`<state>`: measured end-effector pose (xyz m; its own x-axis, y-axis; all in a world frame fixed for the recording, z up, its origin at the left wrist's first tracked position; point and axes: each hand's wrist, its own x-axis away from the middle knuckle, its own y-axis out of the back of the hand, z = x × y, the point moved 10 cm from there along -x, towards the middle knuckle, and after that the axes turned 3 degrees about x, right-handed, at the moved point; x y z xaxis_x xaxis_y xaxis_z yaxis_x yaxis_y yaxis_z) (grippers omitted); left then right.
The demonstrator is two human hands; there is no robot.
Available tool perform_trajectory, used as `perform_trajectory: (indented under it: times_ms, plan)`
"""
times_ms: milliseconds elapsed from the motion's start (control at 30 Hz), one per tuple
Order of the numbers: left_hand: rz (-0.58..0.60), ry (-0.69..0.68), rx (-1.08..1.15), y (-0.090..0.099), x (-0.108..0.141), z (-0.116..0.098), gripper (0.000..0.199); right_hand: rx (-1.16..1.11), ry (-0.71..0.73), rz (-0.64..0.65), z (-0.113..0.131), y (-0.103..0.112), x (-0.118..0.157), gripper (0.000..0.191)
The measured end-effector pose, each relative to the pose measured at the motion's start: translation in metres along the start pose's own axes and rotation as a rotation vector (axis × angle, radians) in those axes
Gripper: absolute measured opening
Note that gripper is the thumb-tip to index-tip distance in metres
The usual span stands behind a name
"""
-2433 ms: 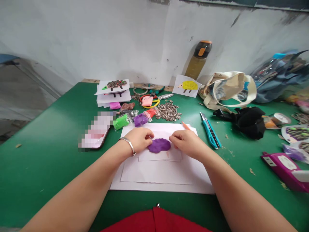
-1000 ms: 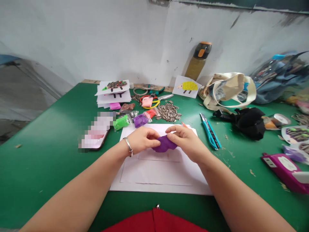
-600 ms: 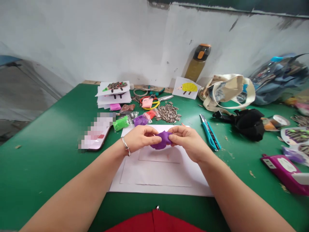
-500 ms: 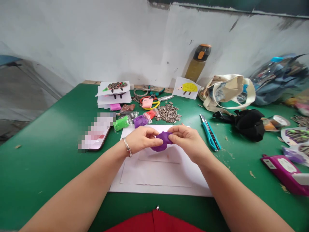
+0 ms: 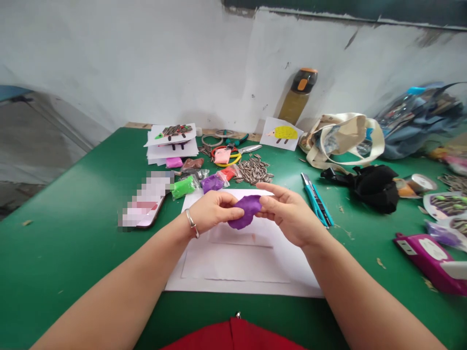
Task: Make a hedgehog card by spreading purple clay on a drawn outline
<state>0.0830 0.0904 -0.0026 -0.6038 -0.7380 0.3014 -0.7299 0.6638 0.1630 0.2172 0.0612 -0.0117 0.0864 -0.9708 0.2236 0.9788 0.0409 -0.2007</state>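
Note:
A flattened piece of purple modelling clay (image 5: 245, 212) is held above the white paper sheets (image 5: 233, 262). My left hand (image 5: 214, 212), with a silver bracelet at the wrist, pinches its left side between thumb and fingers. At the clay's right edge is my right hand (image 5: 286, 210), its thumb and index finger spread apart; the lower fingers are close against the clay, and whether they touch it is hard to see. Just beyond the hands lie packets of green clay (image 5: 183, 187), purple clay (image 5: 212, 183) and red clay (image 5: 228, 172).
Sunflower seeds (image 5: 254, 170) are heaped behind the paper, near scissors (image 5: 237, 154). A phone (image 5: 148, 199) lies left; a teal utility knife (image 5: 316, 200) lies right. Farther right are a black cloth item (image 5: 377, 188), a tote bag (image 5: 341, 138) and a magenta case (image 5: 430, 262). A bottle (image 5: 298, 97) leans on the wall.
My right thumb and index finger have come off the clay and spread apart. The clay looks broader and rounder, and my left hand keeps its pinch in the same place.

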Motion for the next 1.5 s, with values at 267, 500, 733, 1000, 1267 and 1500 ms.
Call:
perform_trajectory:
  times_ms: [267,500,733,1000,1267,1500]
  plan:
    - [0.068,0.002,-0.084,-0.009,0.002,-0.003,0.027,0.349,0.127,-0.046,0.014,-0.003,0.004,0.039]
    - [0.134,-0.062,-0.085,-0.021,0.004,-0.008,0.025,0.907,0.491,-0.113,0.047,-0.023,0.028,0.025]
    - [0.176,-0.124,0.179,-0.033,0.006,-0.017,0.019,1.02,0.622,-0.073,0.053,-0.04,0.04,0.03]
    - [0.074,-0.11,0.165,-0.023,0.006,-0.016,0.028,0.456,0.228,-0.17,0.027,-0.006,0.017,0.043]
    - [0.034,-0.136,0.129,-0.018,0.005,-0.017,0.025,0.276,0.21,-0.079,0.024,-0.017,0.012,0.013]
    - [0.109,-0.102,0.181,-0.029,0.005,-0.015,0.026,0.235,0.225,-0.146,0.026,-0.013,0.014,0.019]
